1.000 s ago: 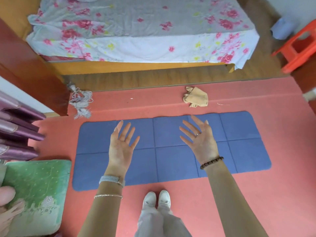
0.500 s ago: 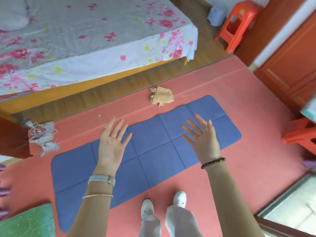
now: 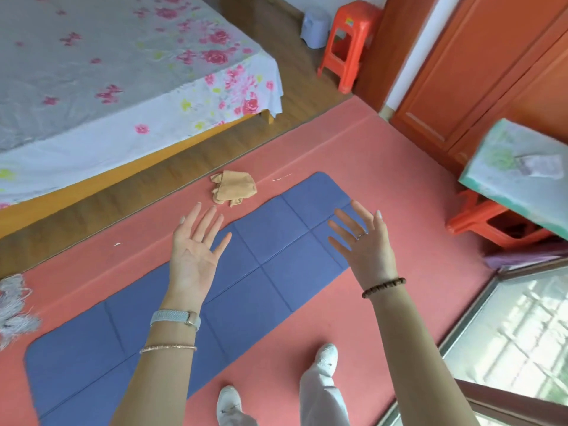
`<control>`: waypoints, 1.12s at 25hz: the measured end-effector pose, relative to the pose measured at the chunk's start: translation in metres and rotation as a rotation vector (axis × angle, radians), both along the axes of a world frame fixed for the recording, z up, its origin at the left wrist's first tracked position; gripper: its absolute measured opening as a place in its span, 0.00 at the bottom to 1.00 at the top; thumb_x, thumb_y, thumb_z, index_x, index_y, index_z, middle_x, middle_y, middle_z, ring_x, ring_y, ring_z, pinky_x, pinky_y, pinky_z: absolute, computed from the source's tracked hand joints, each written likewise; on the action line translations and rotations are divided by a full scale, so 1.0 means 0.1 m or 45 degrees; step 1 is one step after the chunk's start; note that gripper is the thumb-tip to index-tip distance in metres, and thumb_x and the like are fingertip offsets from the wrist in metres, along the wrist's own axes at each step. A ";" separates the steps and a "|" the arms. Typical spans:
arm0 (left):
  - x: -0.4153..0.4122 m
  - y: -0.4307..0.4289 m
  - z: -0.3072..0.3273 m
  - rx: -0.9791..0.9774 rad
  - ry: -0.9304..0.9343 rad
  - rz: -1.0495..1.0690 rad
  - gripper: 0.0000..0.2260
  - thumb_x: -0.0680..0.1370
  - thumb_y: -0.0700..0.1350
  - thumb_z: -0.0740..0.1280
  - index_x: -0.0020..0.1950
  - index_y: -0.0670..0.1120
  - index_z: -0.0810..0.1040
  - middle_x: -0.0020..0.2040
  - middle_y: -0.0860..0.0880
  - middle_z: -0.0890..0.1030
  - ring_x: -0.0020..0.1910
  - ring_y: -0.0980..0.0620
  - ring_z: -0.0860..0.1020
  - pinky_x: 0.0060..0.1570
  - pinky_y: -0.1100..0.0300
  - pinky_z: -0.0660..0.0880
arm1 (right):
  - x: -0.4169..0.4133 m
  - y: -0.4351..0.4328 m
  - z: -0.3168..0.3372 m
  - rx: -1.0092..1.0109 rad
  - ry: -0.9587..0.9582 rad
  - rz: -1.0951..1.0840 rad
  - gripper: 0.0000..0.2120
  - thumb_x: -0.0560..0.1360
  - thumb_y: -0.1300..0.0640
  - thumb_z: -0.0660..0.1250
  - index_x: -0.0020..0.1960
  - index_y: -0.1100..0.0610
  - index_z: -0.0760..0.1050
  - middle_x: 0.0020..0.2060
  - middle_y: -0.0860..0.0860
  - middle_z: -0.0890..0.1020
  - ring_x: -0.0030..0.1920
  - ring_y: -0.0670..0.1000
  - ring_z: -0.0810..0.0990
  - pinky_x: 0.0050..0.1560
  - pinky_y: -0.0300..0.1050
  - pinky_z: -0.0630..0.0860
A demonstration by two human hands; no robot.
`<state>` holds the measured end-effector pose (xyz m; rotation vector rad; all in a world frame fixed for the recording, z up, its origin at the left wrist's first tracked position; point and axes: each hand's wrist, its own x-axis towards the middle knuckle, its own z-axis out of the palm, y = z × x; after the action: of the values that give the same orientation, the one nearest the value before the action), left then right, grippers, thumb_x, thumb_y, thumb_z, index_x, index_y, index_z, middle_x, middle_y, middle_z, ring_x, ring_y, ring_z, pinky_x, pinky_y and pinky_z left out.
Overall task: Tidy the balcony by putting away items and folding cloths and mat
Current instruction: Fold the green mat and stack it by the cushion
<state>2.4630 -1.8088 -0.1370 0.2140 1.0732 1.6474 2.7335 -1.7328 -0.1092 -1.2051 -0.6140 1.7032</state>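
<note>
A bed under a floral sheet (image 3: 107, 72) fills the far left, well beyond the fingertips of both hands. The salmon-red floor covering (image 3: 399, 186) spreads beneath everything nearer. On it the blue folding mat (image 3: 276, 250) lies flat and fully unfolded, running diagonally under both hands, its rounded far end just past the right fingers (image 3: 341, 222). An orange plastic stool (image 3: 347, 41) stands far ahead of the right fingertips, beside a wooden cabinet (image 3: 491, 72).

The left hand (image 3: 193, 256) is raised palm-up over the mat, fingers (image 3: 212, 222) straight and spread, holding nothing. The right hand (image 3: 368, 247) is raised over the mat's far end, fingers likewise spread and empty. A crumpled tan cloth (image 3: 234, 189) lies on the floor covering just beyond the left fingertips, at the mat's far edge. A wristwatch (image 3: 175, 318) circles the left wrist, a bead bracelet (image 3: 384, 287) the right, and a ring (image 3: 362, 234) sits on one right finger.
</note>
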 end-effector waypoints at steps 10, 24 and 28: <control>1.76 1.26 0.12 0.056 -0.034 -0.143 0.24 0.78 0.57 0.64 0.72 0.50 0.71 0.68 0.47 0.77 0.66 0.49 0.77 0.68 0.42 0.69 | 1.66 0.94 0.18 0.044 -0.019 -0.103 0.22 0.82 0.42 0.48 0.66 0.48 0.74 0.62 0.54 0.81 0.63 0.57 0.78 0.69 0.59 0.68; 3.02 2.96 0.09 0.100 -0.066 -0.379 0.21 0.82 0.56 0.57 0.72 0.51 0.70 0.68 0.48 0.77 0.67 0.49 0.75 0.69 0.42 0.68 | 3.01 2.12 0.18 0.091 -0.047 -0.264 0.21 0.82 0.42 0.49 0.64 0.47 0.76 0.59 0.52 0.82 0.60 0.54 0.80 0.70 0.62 0.66; 3.11 3.66 0.19 0.138 -0.024 -0.336 0.21 0.82 0.57 0.57 0.73 0.51 0.70 0.68 0.49 0.77 0.69 0.49 0.74 0.69 0.43 0.68 | 3.15 2.95 0.37 0.130 -0.083 -0.189 0.20 0.82 0.43 0.49 0.62 0.47 0.76 0.63 0.54 0.80 0.61 0.56 0.79 0.70 0.61 0.66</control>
<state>2.7739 -1.4429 -0.1175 0.3932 0.9007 1.4666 3.0485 -1.4381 -0.0724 -1.2070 -0.6269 1.4967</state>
